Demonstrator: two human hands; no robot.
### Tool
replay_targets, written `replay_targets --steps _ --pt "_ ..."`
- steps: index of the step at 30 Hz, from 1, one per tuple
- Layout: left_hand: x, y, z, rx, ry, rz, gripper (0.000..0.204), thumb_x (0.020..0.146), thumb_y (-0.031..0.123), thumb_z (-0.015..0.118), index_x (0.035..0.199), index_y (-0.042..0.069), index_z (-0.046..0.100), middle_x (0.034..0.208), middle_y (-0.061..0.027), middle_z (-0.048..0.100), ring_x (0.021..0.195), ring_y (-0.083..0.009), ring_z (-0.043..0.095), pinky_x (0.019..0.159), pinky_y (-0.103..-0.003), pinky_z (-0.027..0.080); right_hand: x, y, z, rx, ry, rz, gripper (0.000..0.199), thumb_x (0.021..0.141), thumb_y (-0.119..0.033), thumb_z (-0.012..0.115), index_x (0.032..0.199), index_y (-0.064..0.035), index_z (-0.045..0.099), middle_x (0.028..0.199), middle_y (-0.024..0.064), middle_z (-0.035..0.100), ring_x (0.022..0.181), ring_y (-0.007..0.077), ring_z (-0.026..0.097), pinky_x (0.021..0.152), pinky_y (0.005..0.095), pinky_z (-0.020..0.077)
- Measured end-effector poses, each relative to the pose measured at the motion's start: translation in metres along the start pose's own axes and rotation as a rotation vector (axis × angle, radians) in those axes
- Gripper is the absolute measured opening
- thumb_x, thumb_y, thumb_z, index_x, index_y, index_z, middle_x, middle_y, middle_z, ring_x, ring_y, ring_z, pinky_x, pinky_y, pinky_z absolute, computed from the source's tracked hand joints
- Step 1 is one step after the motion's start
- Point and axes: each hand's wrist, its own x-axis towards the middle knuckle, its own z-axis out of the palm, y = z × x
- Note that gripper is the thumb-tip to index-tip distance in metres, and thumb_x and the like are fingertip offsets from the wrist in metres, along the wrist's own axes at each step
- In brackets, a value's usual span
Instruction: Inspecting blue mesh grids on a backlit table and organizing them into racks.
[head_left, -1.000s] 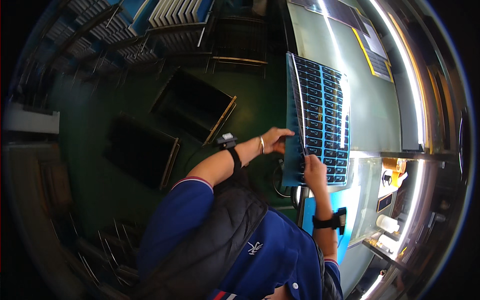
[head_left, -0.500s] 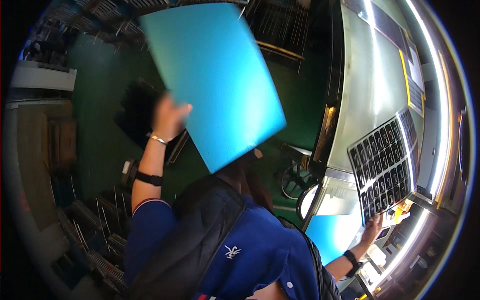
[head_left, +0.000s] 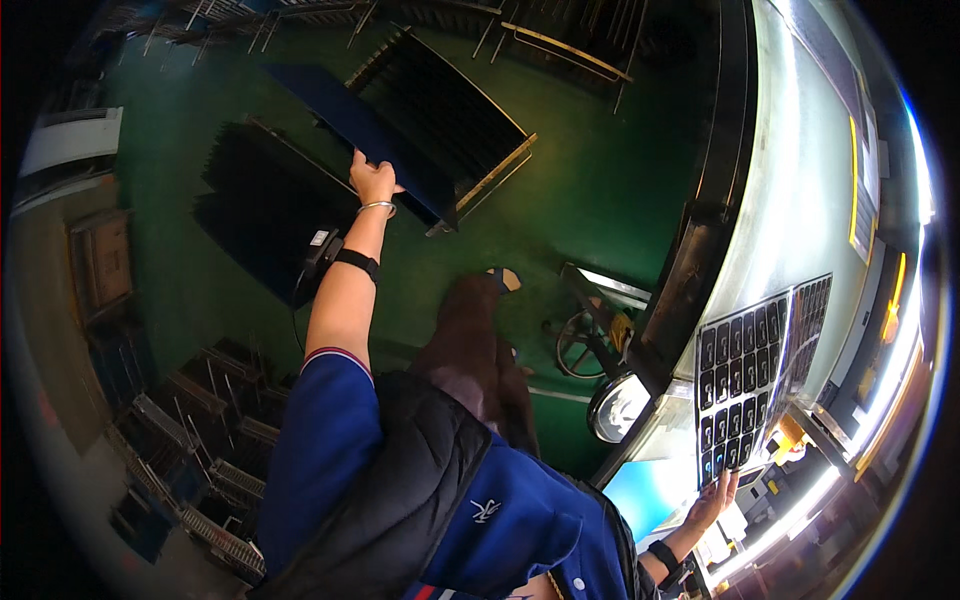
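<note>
- Now the blue sheet (head_left: 345, 120) has swung down to the slotted rack (head_left: 450, 110), steeply tilted; contact can't be told.
- Left hand (head_left: 373, 180): fingers closed, gripping its near edge.
- Right hand (head_left: 715, 498) still pinches the patterned film (head_left: 735, 350) above the bench (head_left: 790, 220), so sheet and film stay parted.

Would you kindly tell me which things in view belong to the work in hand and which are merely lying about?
In the work:
dark blue sheet, in the left hand
patterned sheet, in the right hand

Apparently idle:
yellow-edged panel
pale round disc
</note>
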Motion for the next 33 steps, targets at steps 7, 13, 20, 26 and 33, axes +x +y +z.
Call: replay_targets --steps 7,13,20,26,33 --pt "0.008 -0.036 0.024 0.212 -0.006 -0.106 0.056 0.070 -0.008 0.044 0.125 0.005 0.047 0.092 -0.0202 0.065 0.068 -0.0345 0.067 0.047 -0.041 0.058 -0.017 -0.016 0.008 -0.075 0.015 0.058 0.041 0.086 -0.012 0.063 0.125 -0.0063 0.051 0.087 -0.0029 0.062 0.049 -0.0033 0.043 0.041 0.0104 0.0306" --pt "0.024 -0.022 0.032 0.180 0.020 -0.202 0.057 0.070 -0.009 0.044 0.126 0.004 0.047 0.095 -0.0184 0.062 0.071 -0.0330 0.066 0.049 -0.042 0.059 -0.019 -0.012 0.004 -0.041 0.049 0.078 0.048 0.085 -0.012 0.063 0.129 -0.0045 0.047 0.108 0.0040 0.060 0.067 0.0027 0.051 0.056 0.0169 0.0392" --pt "0.054 -0.023 0.032 0.246 0.072 -0.257 0.053 0.071 -0.008 0.045 0.123 0.001 0.050 0.104 -0.0180 0.060 0.081 -0.0350 0.065 0.054 -0.046 0.059 0.014 0.018 -0.066 -0.276 -0.084 0.011 0.046 0.085 -0.013 0.060 0.129 -0.0045 0.047 0.125 0.0032 0.053 0.078 0.0036 0.052 0.067 0.0171 0.0373" --pt "0.064 -0.010 0.023 0.187 -0.053 -0.394 0.071 0.072 -0.008 0.048 0.139 0.004 0.030 0.130 -0.0218 0.044 0.100 -0.0379 0.059 0.061 -0.051 0.058 0.023 0.024 -0.075 -0.125 -0.056 0.064 0.043 0.087 -0.014 0.057 0.128 -0.0048 0.047 0.125 0.0039 0.053 0.091 0.0074 0.053 0.075 0.0193 0.0385" --pt "0.103 -0.057 0.019 0.368 -0.001 -0.465 0.090 0.083 0.021 0.061 0.143 -0.001 -0.002 0.135 -0.0277 0.037 0.116 -0.0410 0.048 0.095 -0.048 0.043 0.005 -0.004 -0.040 -0.107 -0.009 0.051 0.048 0.086 -0.020 0.059 0.129 -0.0039 0.045 0.128 0.0074 0.050 0.110 0.0173 0.051 0.092 0.0327 0.0383"
